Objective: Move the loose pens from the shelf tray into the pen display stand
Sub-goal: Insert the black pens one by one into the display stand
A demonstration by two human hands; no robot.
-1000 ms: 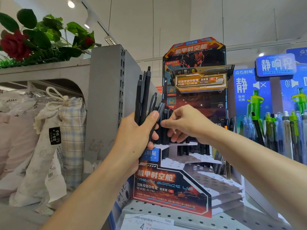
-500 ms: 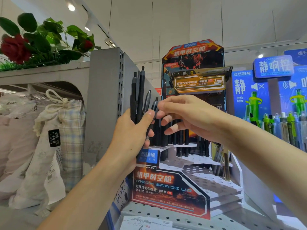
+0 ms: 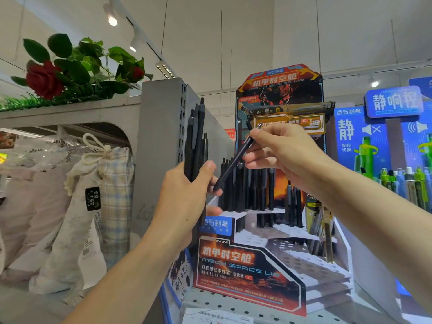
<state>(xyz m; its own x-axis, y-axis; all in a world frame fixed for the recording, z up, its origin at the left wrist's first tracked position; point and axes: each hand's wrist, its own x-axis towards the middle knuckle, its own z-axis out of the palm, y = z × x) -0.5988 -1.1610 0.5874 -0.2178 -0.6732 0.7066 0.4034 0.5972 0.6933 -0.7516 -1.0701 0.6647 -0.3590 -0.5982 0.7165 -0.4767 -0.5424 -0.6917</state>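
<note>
My left hand [image 3: 187, 202] grips a bundle of black pens [image 3: 196, 141] upright, just left of the pen display stand [image 3: 252, 272]. My right hand [image 3: 282, 153] pinches one black pen [image 3: 233, 164] near its top; the pen slants down to the left, its lower tip by my left fingers. The stepped stand, printed in red and orange, has several black pens standing in its upper back rows [image 3: 252, 188]. Its lower perforated steps hold none. The shelf tray is not in view.
A grey shelf upright [image 3: 161, 146] rises left of the stand. Cloth drawstring bags [image 3: 98, 202] fill the bay beyond it, with artificial roses [image 3: 44, 80] on top. A blue display with green and blue pens [image 3: 406, 183] stands at right. The perforated shelf [image 3: 233, 309] lies below.
My right hand has drawn one pen out of the left hand's bundle and lifted it up to the right. The left hand and its bundle stayed about where they were.
</note>
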